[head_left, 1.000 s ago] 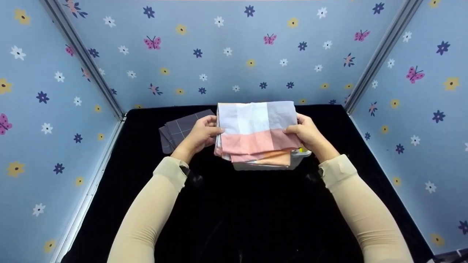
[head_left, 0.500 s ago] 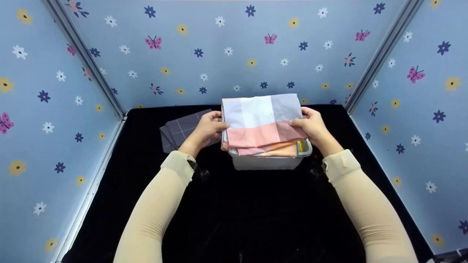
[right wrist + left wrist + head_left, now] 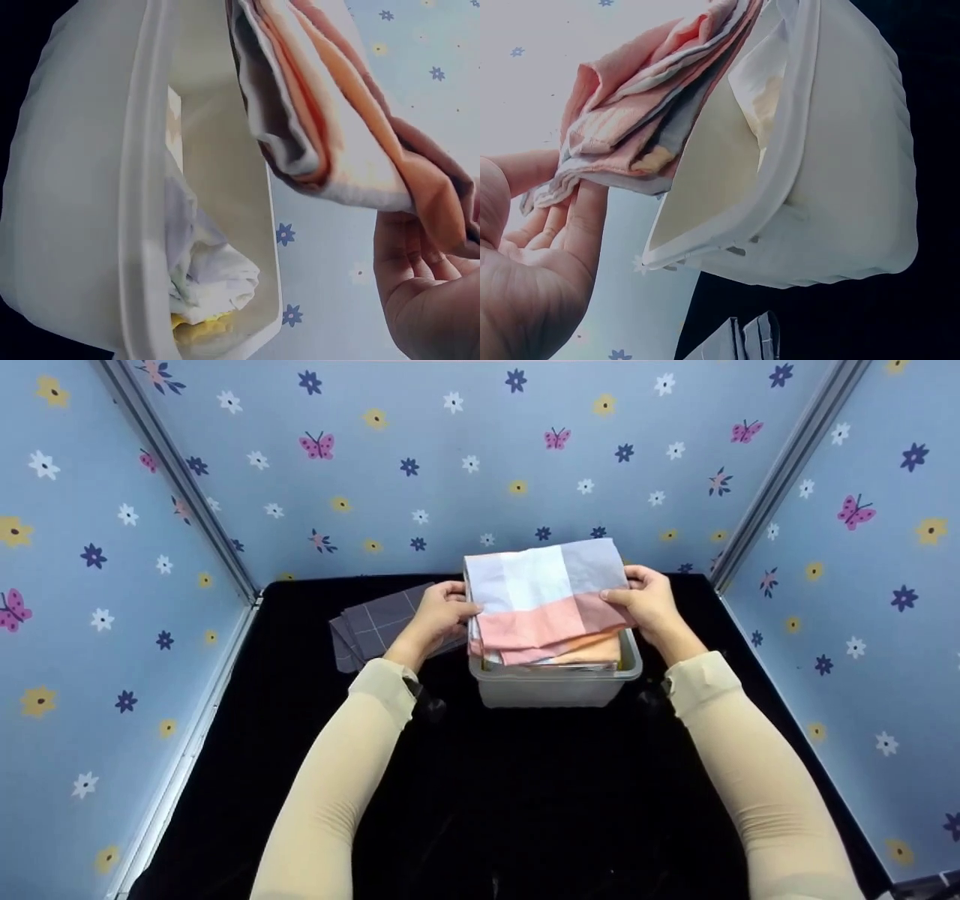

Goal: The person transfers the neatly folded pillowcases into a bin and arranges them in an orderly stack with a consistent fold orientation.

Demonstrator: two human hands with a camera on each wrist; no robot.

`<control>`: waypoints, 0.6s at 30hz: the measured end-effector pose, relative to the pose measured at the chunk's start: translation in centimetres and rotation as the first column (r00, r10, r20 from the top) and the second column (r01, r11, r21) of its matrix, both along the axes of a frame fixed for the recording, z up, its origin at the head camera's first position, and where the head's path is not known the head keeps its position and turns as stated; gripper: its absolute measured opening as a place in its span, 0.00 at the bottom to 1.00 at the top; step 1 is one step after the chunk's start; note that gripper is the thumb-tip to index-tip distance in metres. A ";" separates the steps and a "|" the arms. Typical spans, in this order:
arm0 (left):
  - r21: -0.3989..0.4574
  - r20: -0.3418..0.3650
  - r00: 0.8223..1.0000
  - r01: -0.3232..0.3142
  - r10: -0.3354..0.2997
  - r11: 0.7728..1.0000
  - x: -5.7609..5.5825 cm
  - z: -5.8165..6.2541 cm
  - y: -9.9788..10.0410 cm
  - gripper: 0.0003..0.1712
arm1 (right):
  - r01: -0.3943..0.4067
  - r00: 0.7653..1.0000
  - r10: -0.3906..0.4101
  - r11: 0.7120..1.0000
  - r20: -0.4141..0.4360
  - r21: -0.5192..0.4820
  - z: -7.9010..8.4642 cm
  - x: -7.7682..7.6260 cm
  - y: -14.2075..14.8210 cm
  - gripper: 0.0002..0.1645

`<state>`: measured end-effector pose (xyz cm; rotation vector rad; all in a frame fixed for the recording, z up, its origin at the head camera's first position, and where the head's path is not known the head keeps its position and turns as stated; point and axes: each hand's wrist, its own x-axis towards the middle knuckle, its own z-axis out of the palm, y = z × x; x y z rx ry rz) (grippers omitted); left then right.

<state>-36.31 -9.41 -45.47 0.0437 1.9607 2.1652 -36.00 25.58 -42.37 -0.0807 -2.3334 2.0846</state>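
Both hands hold a folded checked cloth (image 3: 536, 585) in pink, white, pale grey and orange, with several layers at its edges. My left hand (image 3: 439, 619) pinches its left side, thumb on top and fingers beneath; the left wrist view shows the layered cloth (image 3: 622, 124) between thumb and fingers. On the opposite side, my right hand (image 3: 654, 604) grips the edge with the thumb on top. The cloth is over a whitish plastic bin (image 3: 555, 691) and covers most of its opening in the head view. Inside the bin, a crumpled pale cloth (image 3: 217, 277) shows in the right wrist view.
Dark grey folded cloths (image 3: 375, 622) with thin white lines lie left of the bin, beside the left hand. Black fabric (image 3: 525, 795) covers the table. Blue flowered panels (image 3: 480, 457) close in the back and both sides.
Both hands have carried the folded cloth farther back and slightly right, tilting its right side farther away. More of the bin's front and rim now shows. The grey cloths stay put.
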 end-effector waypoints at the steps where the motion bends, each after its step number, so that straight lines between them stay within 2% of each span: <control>1: -0.009 -0.001 1.000 -0.005 0.005 1.000 0.0 0.1 0.1 0.27 | 0.006 1.000 -0.006 1.000 -0.006 0.007 0.0 -0.2 0.0 0.28; 8: -0.064 -0.012 1.000 -0.027 0.026 0.998 -0.3 0.2 1.2 0.28 | 0.029 1.000 -0.028 0.996 -0.006 0.084 -0.8 -1.1 0.5 0.32; 18: -0.157 -0.026 0.998 -0.052 0.049 0.986 -0.6 -1.6 2.3 0.30 | 0.043 0.999 -0.048 0.981 0.020 0.189 -3.2 -1.2 0.7 0.31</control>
